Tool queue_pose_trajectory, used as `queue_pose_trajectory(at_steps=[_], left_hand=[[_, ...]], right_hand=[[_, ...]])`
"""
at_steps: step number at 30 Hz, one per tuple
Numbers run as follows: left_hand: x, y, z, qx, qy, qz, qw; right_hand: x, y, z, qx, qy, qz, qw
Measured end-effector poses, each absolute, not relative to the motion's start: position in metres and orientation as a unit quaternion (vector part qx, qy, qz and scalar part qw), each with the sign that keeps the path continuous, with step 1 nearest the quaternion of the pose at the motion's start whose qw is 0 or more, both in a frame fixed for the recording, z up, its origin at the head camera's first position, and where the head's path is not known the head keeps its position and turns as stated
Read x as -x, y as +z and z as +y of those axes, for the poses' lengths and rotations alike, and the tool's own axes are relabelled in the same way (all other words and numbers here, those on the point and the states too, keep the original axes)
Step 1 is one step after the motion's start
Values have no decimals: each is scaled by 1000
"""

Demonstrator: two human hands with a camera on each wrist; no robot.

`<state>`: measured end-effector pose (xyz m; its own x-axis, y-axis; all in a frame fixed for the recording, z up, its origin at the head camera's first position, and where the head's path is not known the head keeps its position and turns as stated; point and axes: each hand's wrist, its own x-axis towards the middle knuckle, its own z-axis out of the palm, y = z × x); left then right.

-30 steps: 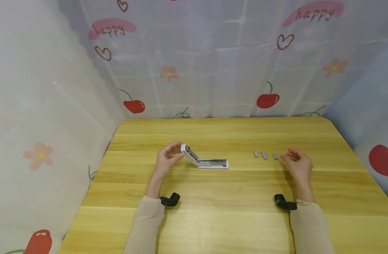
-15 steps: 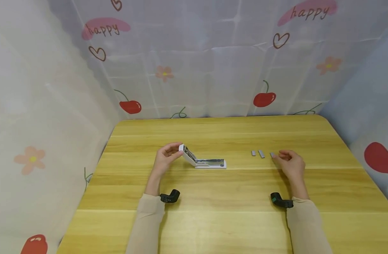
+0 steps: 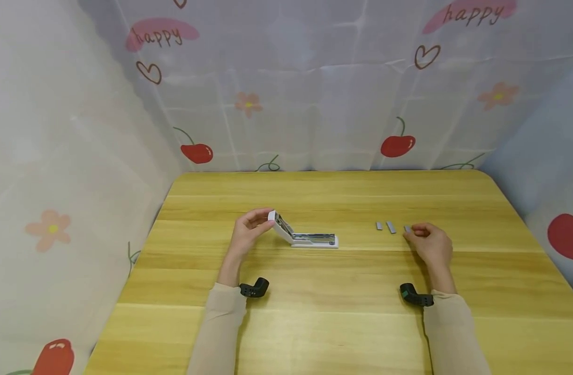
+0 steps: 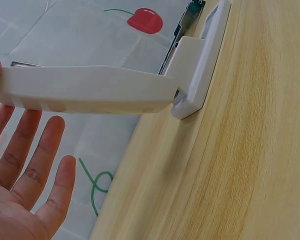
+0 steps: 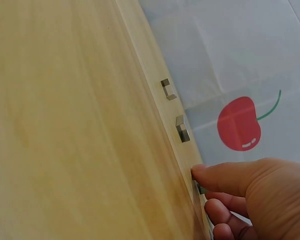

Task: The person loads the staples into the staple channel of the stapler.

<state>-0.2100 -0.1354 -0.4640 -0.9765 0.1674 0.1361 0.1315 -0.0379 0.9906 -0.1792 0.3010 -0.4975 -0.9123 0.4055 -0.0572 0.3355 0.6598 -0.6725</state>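
A white stapler [image 3: 314,245] lies on the table with its upper arm [image 4: 90,89] swung far back and its metal magazine showing. My left hand [image 3: 245,233] holds the raised end of that arm between thumb and fingers. On the right, three short grey staple strips lie in a loose row. My right hand [image 3: 432,245] pinches the rightmost staple strip [image 3: 407,228] between thumb and forefinger, partly covering it. The middle staple strip [image 3: 391,227] and the left staple strip [image 3: 379,226] lie untouched; the right wrist view shows their bent legs.
The wooden table [image 3: 324,291] has its far edge against a printed curtain [image 3: 310,120]. Another curtain hangs at each side. A black wrist camera [image 3: 255,288] sits on the left wrist, and another black camera [image 3: 415,295] on the right.
My right hand has moved left to the rightmost staple strip, and its thumb and forefinger have closed on it. The left hand keeps its hold on the stapler arm. The head view shifted slightly.
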Motion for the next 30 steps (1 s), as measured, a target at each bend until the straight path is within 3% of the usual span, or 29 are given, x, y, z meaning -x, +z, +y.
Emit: queue_pose_trajectory(at_steps=[20,30], left_hand=[[211,-464,-134,-101,716,691,17],[211,-465,-134,-104,715,692,12]], right_hand=[[181,-500,303,204,330,-919,68],[180,-498,299,211,355,-904,108]])
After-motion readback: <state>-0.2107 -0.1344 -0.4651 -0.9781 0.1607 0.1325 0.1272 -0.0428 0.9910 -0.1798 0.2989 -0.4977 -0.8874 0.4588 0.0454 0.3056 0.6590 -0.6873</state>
